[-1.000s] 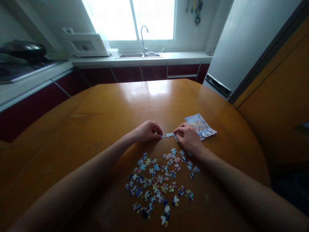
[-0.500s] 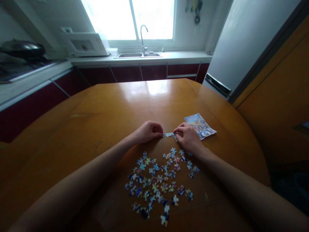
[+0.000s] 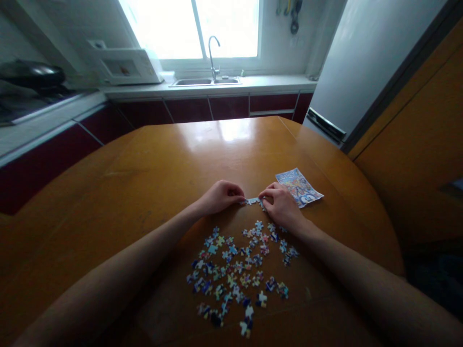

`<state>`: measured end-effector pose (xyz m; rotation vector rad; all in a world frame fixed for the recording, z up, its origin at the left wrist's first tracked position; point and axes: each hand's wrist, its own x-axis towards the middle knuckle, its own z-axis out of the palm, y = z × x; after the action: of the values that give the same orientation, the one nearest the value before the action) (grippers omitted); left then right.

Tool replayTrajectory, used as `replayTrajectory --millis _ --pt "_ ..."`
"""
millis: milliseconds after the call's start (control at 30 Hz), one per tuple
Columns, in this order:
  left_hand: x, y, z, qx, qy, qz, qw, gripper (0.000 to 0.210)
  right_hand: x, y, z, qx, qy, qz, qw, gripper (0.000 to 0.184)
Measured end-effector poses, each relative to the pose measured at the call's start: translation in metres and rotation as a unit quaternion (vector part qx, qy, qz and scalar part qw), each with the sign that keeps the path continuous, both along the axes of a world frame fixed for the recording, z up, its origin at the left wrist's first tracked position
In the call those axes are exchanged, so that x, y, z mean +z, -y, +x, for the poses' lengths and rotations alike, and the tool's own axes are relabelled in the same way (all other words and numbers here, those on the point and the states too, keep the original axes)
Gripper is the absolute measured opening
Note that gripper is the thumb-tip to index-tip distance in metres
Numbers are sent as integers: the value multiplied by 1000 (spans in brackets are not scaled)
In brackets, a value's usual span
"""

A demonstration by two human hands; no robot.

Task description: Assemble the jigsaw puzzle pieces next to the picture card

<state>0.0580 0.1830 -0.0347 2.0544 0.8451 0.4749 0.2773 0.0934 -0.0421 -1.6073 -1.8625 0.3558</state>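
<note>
A short joined strip of jigsaw puzzle pieces (image 3: 252,200) lies flat on the table between my two hands. My left hand (image 3: 224,196) is closed at the strip's left end, thumb and fingertips pinched on a piece there. At the other end, my right hand (image 3: 280,202) has its fingers closed on the strip's right-hand pieces and partly hides them. Nearer to me, many loose jigsaw pieces (image 3: 237,266) are scattered, mostly blue, white and yellow. Just beyond my right hand lies a colourful printed picture sheet (image 3: 300,187), its near left edge covered by the hand.
The wooden table (image 3: 162,164) has a rounded edge. Behind it a counter holds a sink (image 3: 206,82) with a tall faucet (image 3: 213,58) and a white microwave (image 3: 126,66). A dark pan (image 3: 32,73) is on the stove at left; a fridge (image 3: 365,62) stands at right.
The fingers of my left hand have straightened slightly and pressed together at the strip's left end. My right hand stays at the right end. The view has shifted a little.
</note>
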Motion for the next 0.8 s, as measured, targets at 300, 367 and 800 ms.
replayTrajectory --millis 300,367,800 --pt "1 1 0 -3 -36 29 999 21 0 -1 1 -1 -2 -2 1000 16" --pt "1 1 0 -6 -38 38 999 21 1 0 1 -1 -1 -4 1000 16" --pt "-5 4 1 1 -15 84 996 16 0 0 1 -1 -2 -4 1000 15"
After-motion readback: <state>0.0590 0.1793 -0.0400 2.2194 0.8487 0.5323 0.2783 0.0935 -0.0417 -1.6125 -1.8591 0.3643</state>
